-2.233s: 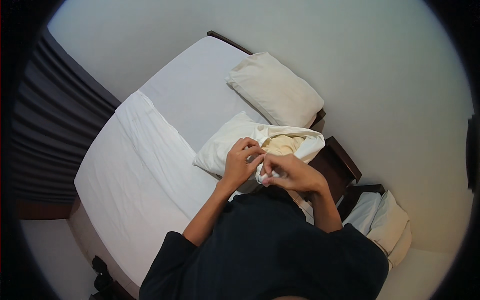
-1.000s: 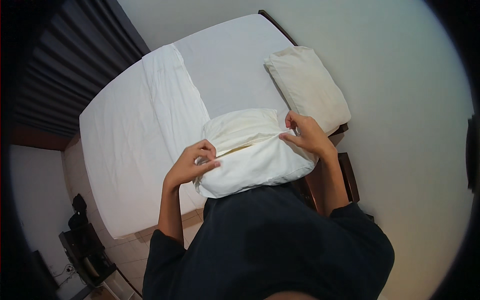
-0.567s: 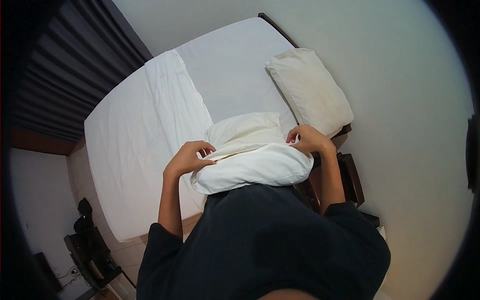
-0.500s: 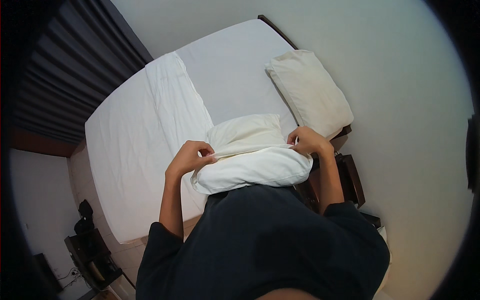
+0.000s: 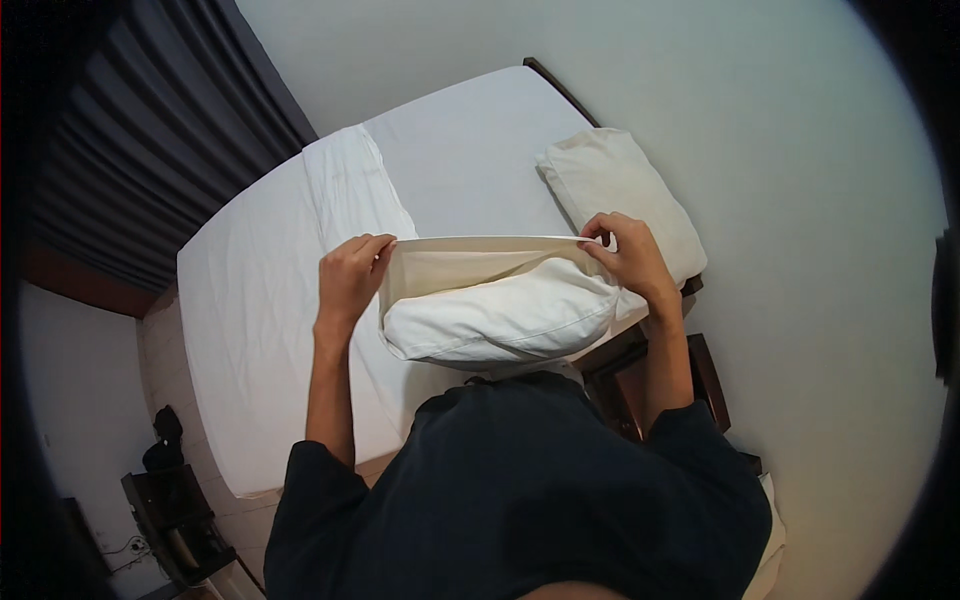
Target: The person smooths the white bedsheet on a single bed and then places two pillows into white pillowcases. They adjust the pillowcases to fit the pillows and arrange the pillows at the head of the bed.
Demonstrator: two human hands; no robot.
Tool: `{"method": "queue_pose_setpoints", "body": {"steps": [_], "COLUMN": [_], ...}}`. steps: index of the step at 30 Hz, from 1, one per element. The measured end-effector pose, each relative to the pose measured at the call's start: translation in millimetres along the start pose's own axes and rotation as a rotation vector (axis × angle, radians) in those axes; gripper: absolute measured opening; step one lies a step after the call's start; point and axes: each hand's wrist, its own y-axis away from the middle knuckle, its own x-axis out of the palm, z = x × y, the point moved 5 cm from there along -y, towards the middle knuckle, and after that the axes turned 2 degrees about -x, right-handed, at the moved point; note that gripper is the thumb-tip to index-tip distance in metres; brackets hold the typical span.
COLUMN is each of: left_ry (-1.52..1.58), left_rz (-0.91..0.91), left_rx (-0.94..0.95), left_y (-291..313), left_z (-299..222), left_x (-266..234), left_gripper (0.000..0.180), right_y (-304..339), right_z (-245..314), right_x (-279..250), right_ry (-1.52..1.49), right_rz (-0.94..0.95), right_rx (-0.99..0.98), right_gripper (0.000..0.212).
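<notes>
Between my hands hangs a white pillowcase (image 5: 470, 262), its top edge pulled taut from side to side. A white pillow (image 5: 500, 318) sits within it, its bulging end showing in front of the raised edge. My left hand (image 5: 352, 275) pinches the edge's left corner between thumb and fingers. At the right corner, my right hand (image 5: 628, 255) pinches the same edge. Both hands are held above the near side of the bed, close to my body. The pillow's far side is hidden behind the stretched cloth.
The bed (image 5: 470, 140) has a white sheet (image 5: 260, 320) with a folded-back band (image 5: 350, 180). Another pillow (image 5: 625, 190) lies near the dark headboard (image 5: 560, 88). A dark bedside table (image 5: 705, 380) stands at right; dark curtains (image 5: 170, 130) hang far left, above a black shelf unit (image 5: 175, 515).
Both hands have risen and moved farther from my body, lifting the pillowcase edge. The edge is now stretched straight, and the case's inner side shows behind the pillow.
</notes>
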Motion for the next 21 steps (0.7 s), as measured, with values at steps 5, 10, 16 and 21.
{"method": "queue_pose_setpoints", "body": {"steps": [5, 10, 16, 21], "left_ry": [-0.023, -0.004, 0.447, 0.479], "left_rz": [-0.027, 0.093, 0.658, 0.857], "left_rx": [0.060, -0.077, -0.177, -0.525], "left_y": [-18, -13, 50, 91], "left_z": [-5, -12, -12, -31], "left_x": [-33, -37, -1, -7], "left_gripper": [0.007, 0.014, 0.050, 0.043], "right_y": [-19, -28, -26, -26], "right_z": [16, 12, -12, -6], "right_x": [-52, -60, -47, -45], "right_ry": [0.118, 0.303, 0.158, 0.153], "right_rz": [0.017, -0.117, -0.278, -0.234], "right_rx": [-0.096, -0.249, -0.250, -0.298], "right_gripper": [0.016, 0.018, 0.022, 0.022]}}
